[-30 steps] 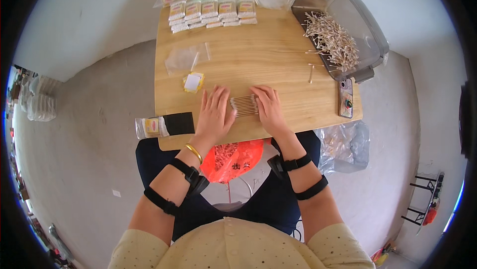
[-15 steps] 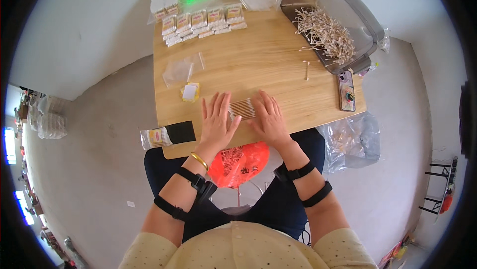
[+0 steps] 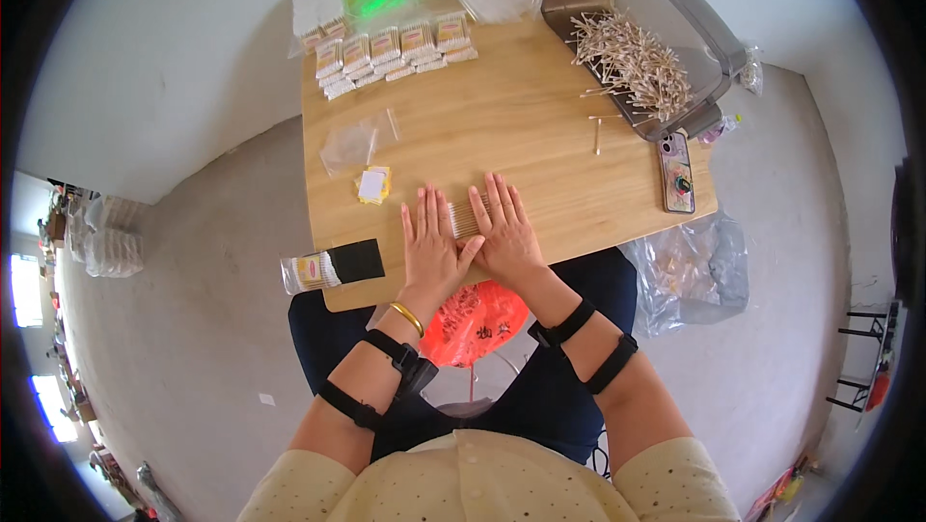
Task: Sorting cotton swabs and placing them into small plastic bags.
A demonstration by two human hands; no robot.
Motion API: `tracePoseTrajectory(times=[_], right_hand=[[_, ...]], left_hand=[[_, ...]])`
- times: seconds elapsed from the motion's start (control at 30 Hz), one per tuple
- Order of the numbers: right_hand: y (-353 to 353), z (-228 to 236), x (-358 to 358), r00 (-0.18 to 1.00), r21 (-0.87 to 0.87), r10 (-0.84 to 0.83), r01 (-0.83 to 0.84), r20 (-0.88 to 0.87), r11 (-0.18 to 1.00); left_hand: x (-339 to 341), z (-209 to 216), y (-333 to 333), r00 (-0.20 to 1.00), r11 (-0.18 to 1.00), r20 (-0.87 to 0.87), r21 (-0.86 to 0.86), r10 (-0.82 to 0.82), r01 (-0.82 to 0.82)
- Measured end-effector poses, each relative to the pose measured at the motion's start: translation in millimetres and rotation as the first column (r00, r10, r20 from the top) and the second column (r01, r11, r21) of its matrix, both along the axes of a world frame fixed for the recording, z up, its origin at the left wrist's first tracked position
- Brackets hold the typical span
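A flat row of cotton swabs (image 3: 466, 220) lies side by side on the wooden table (image 3: 502, 117) near its front edge. My left hand (image 3: 433, 242) rests flat at the left end of the row, fingers stretched away from me. Over the row's right part lies my right hand (image 3: 505, 234), palm down with fingers straight, hiding some of the swabs. The two thumbs nearly meet at the near side. Left of my left hand are a small stack of white-and-yellow cards (image 3: 372, 185) and a clear packet of swabs (image 3: 311, 272) partly tucked into a black sleeve (image 3: 356, 261).
A grey clear bin (image 3: 709, 44) on its side spills loose swabs (image 3: 632, 64) at the far right. Packed swab bundles (image 3: 386, 46) stand in rows at the far left, clear bags (image 3: 359, 141) nearer. A phone (image 3: 677, 173) lies by the right edge; a red bag (image 3: 476, 324) hangs below the front.
My right hand has slid left onto the swabs, covering more of the row. The hands are closer together, and the whole view has shifted slightly.
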State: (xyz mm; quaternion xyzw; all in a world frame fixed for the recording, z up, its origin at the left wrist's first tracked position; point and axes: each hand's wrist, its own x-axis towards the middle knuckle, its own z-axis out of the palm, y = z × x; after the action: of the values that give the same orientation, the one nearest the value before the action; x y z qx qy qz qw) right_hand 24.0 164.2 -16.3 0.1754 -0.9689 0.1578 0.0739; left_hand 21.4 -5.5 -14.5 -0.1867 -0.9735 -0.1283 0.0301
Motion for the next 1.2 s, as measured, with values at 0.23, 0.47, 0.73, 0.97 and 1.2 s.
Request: tracePoseTrajectory(times=[0.23,0.47,0.73,0.97,1.2], right_hand=[[-2,11,2,0.998,0.231,-0.026,0.014,0.052,0.973],[-1,7,2,0.996,0.142,-0.048,0.038,0.071,0.989],[0,12,2,0.997,0.238,-0.040,0.024,0.063,0.971],[-4,13,1,0.994,0.177,-0.030,0.011,0.102,0.984],[2,7,3,0.998,0.144,-0.031,0.022,0.061,0.989]], left_hand=[[13,6,-19,1.000,0.983,0.003,0.181,-0.010,0.010],[50,16,-57,0.996,0.995,0.071,0.088,-0.060,0.053],[50,11,6,0.999,0.994,0.052,-0.107,-0.017,0.022],[55,16,-6,0.999,0.999,0.034,-0.039,-0.007,0.008],[71,35,-113,0.963,0.942,0.107,0.206,0.247,-0.265]])
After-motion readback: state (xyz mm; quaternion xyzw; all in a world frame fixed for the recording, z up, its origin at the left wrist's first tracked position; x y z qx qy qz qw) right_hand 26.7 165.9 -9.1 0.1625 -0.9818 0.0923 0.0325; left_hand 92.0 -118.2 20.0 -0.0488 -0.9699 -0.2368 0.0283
